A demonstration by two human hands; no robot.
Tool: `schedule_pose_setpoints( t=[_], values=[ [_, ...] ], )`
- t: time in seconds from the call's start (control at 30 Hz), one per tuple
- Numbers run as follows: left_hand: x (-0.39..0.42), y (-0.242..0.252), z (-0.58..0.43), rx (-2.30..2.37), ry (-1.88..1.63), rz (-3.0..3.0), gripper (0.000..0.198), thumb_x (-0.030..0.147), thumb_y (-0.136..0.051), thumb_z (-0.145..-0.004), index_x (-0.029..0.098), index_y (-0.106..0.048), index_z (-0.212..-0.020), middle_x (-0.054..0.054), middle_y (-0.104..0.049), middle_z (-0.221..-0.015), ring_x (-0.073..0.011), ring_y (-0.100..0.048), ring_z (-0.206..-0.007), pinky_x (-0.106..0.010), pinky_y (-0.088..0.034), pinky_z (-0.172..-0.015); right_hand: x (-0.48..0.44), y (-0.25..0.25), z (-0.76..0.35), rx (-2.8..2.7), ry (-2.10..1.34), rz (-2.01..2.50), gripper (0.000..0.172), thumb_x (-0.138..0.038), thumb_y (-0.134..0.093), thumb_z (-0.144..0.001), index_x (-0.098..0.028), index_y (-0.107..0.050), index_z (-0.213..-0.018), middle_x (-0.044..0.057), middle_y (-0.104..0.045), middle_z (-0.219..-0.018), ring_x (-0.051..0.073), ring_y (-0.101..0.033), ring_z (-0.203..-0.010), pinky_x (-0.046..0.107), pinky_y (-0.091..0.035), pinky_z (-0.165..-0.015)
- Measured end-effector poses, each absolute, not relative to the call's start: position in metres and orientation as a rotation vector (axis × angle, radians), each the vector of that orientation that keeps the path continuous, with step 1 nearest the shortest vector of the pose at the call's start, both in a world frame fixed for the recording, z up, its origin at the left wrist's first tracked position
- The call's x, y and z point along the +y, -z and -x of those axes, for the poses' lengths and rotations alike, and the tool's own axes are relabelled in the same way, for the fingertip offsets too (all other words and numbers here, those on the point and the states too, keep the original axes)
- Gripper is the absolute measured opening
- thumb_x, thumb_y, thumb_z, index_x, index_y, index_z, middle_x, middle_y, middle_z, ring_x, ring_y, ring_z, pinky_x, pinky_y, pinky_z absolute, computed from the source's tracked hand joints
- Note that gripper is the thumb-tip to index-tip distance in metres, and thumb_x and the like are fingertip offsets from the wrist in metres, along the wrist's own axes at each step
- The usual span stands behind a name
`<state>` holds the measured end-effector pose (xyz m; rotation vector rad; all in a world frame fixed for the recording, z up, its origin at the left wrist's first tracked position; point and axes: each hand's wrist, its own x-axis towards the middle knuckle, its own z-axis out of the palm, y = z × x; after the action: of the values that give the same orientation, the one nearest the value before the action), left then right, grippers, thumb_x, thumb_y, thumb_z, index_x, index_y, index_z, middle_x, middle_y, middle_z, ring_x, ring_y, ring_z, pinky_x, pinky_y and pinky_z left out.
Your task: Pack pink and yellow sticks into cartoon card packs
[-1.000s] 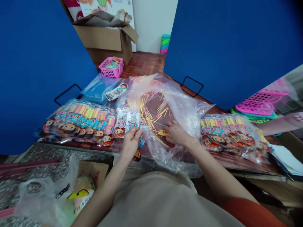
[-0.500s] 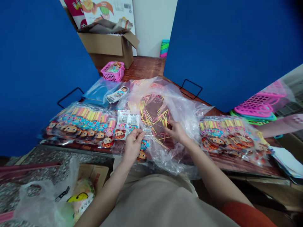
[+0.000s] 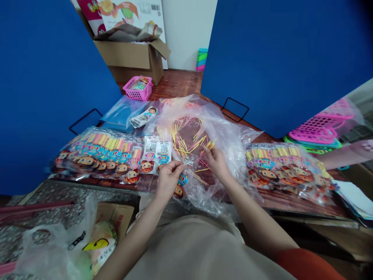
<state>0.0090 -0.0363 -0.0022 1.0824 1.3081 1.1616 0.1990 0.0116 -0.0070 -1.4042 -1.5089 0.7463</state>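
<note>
My left hand [image 3: 169, 179] is closed, pinching the upper edge of a small printed packet [image 3: 182, 181] with a cartoon face and "Stick" lettering. Between the fingertips of my right hand [image 3: 216, 162] are a few yellow sticks [image 3: 210, 144], held above a large clear plastic bag [image 3: 231, 155]. Loose yellow and pink sticks [image 3: 180, 146] lie scattered in that bag. Just left of my left hand, two flat white-backed packets [image 3: 163, 152] rest on the table. The lower part of the held packet partly overlaps the bag.
Filled stick packets [image 3: 107, 155] lie in rows on the left, with another pile [image 3: 279, 167] on the right. Farther back stand a pink basket [image 3: 138, 88] and an open cardboard box [image 3: 128, 54]. Blue panels [image 3: 279, 58] flank the table. Another person's arm [image 3: 344, 153] reaches in at right.
My right hand has lifted slightly, and yellow sticks now show at its fingertips. My left hand has shifted a little right and down with the packet, which is now tilted.
</note>
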Motion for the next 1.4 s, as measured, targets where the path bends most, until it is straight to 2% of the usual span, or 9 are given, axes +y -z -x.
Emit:
schedule_pose_setpoints(
  t=[0.1, 0.2, 0.37, 0.57, 0.83, 1.07, 1.27, 1.4],
  values=[
    [-0.036, 0.002, -0.012, 1.292, -1.151, -1.051, 0.021, 0.037, -0.072, -0.069, 0.017, -0.07, -0.072, 0.003, -0.062, -0.06, -0.0101, -0.051, -0.055, -0.022, -0.041, -0.056, 0.009, -0.016, -0.188, -1.22, -0.979, 1.15, 0.036, -0.053, -0.037, -0.095, -0.022, -0.054, -0.093, 0.005, -0.069, -0.084, 0.019, -0.064, -0.078, 0.03, -0.048, -0.069],
    [-0.036, -0.004, -0.017, 1.281, -1.147, -0.966, 0.021, 0.036, -0.074, -0.066, 0.016, -0.07, -0.07, 0.003, -0.061, -0.059, -0.0093, -0.05, -0.053, -0.021, -0.04, -0.054, 0.004, -0.034, -0.176, -1.142, -1.096, 1.033, 0.033, -0.054, -0.04, -0.094, -0.023, -0.051, -0.095, 0.005, -0.071, -0.087, 0.019, -0.067, -0.08, 0.03, -0.05, -0.069],
    [-0.036, -0.01, -0.022, 1.25, -1.156, -0.855, 0.024, 0.037, -0.077, -0.061, 0.015, -0.069, -0.068, 0.002, -0.062, -0.056, -0.0087, -0.05, -0.051, -0.021, -0.04, -0.052, -0.005, -0.035, -0.164, -1.169, -1.135, 0.962, 0.032, -0.054, -0.05, -0.091, -0.022, -0.056, -0.09, 0.004, -0.071, -0.082, 0.019, -0.068, -0.082, 0.032, -0.053, -0.074],
    [-0.038, -0.006, -0.022, 1.248, -1.113, -0.819, 0.029, 0.04, -0.078, -0.061, 0.014, -0.069, -0.068, 0.002, -0.062, -0.055, -0.0089, -0.05, -0.05, -0.021, -0.04, -0.05, -0.001, -0.039, -0.175, -0.984, -1.042, 0.931, 0.027, -0.049, -0.055, -0.091, -0.022, -0.055, -0.093, 0.001, -0.072, -0.081, 0.017, -0.069, -0.077, 0.032, -0.054, -0.076],
    [-0.037, -0.004, -0.024, 1.26, -1.12, -0.848, 0.03, 0.042, -0.08, -0.059, 0.015, -0.069, -0.066, 0.001, -0.062, -0.056, -0.0093, -0.049, -0.051, -0.021, -0.038, -0.05, -0.007, -0.052, -0.176, -1.11, -1.078, 0.953, 0.03, -0.051, -0.059, -0.089, -0.021, -0.06, -0.091, 0.002, -0.07, -0.077, 0.016, -0.067, -0.071, 0.031, -0.053, -0.073],
    [-0.034, -0.004, -0.026, 1.236, -1.154, -0.882, 0.026, 0.038, -0.079, -0.06, 0.015, -0.069, -0.066, 0.003, -0.061, -0.056, -0.009, -0.047, -0.052, -0.021, -0.039, -0.052, -0.009, -0.045, -0.167, -1.281, -1.048, 1.045, 0.04, -0.055, -0.053, -0.091, -0.018, -0.067, -0.086, 0.004, -0.07, -0.081, 0.015, -0.062, -0.072, 0.029, -0.048, -0.071],
    [-0.032, -0.001, -0.026, 1.235, -1.198, -0.901, 0.027, 0.04, -0.078, -0.062, 0.015, -0.07, -0.069, 0.003, -0.061, -0.057, -0.0103, -0.05, -0.054, -0.022, -0.039, -0.054, -0.007, -0.036, -0.167, -1.25, -1.178, 1.042, 0.038, -0.055, -0.059, -0.087, -0.019, -0.07, -0.085, 0.004, -0.072, -0.087, 0.018, -0.064, -0.082, 0.031, -0.049, -0.082],
    [-0.032, 0.0, -0.027, 1.231, -1.192, -0.941, 0.025, 0.038, -0.078, -0.063, 0.015, -0.07, -0.068, 0.002, -0.062, -0.058, -0.0104, -0.05, -0.055, -0.022, -0.039, -0.055, -0.005, -0.03, -0.166, -1.071, -1.342, 0.996, 0.038, -0.055, -0.06, -0.085, -0.018, -0.069, -0.086, 0.005, -0.073, -0.085, 0.018, -0.065, -0.078, 0.031, -0.051, -0.075]
  ],
)
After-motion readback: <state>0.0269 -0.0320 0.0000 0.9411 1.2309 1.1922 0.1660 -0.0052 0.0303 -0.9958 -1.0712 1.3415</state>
